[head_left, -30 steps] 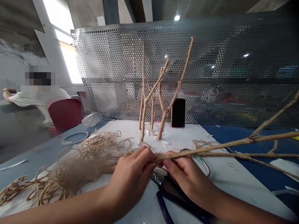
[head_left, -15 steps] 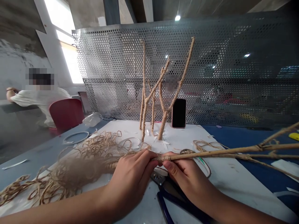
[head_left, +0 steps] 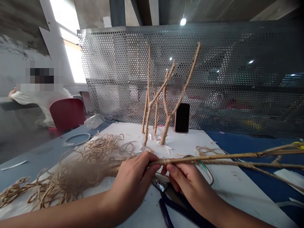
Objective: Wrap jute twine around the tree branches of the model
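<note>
My left hand (head_left: pixel 133 182) is closed round the thick end of a long twine-wrapped branch (head_left: pixel 228 156), where loose jute twine (head_left: pixel 78 167) trails off to the left. My right hand (head_left: pixel 187 183) pinches the same branch just to the right, thumb under it. The branch lies nearly level and forks out past the right edge. Behind the hands, several upright twine-wrapped twigs (head_left: pixel 163 95) stand on a white board (head_left: pixel 228 183).
Blue-handled pliers (head_left: pixel 166 205) lie on the board under my hands. A black phone (head_left: pixel 182 117) leans against the perforated metal screen (head_left: pixel 237 79). A wire ring (head_left: pixel 76 139) lies on the grey table at left. Another person sits beyond a red chair (head_left: pixel 66 115).
The far forked end of the branch has dropped from tilted up to nearly level. Both hands keep their grip at the same spot; the view has shifted slightly.
</note>
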Motion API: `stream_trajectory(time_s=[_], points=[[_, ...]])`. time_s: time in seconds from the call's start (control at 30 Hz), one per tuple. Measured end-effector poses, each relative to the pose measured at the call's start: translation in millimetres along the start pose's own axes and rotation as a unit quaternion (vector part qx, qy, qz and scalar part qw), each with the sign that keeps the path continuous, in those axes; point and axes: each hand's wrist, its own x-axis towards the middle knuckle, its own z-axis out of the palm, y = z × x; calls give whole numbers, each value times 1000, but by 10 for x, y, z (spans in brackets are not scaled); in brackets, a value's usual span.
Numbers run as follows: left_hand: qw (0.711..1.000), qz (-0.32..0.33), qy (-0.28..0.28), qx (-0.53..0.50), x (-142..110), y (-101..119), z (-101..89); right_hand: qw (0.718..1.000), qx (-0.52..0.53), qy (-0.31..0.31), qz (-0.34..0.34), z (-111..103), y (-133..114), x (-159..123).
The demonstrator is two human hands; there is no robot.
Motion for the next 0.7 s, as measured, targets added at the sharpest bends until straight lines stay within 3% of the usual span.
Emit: stream_trajectory(time_s=[0.27,0.43,0.7], points=[[1000,2,20,11,0,-2,6,999,-34,16,-17,12,18,0],[998,44,21,37,-2,-10,5,1000,-13,-2,-7,16,23,16],[985,60,-63,148,26,76,-72,1000,4,13,-4,4,43,18]])
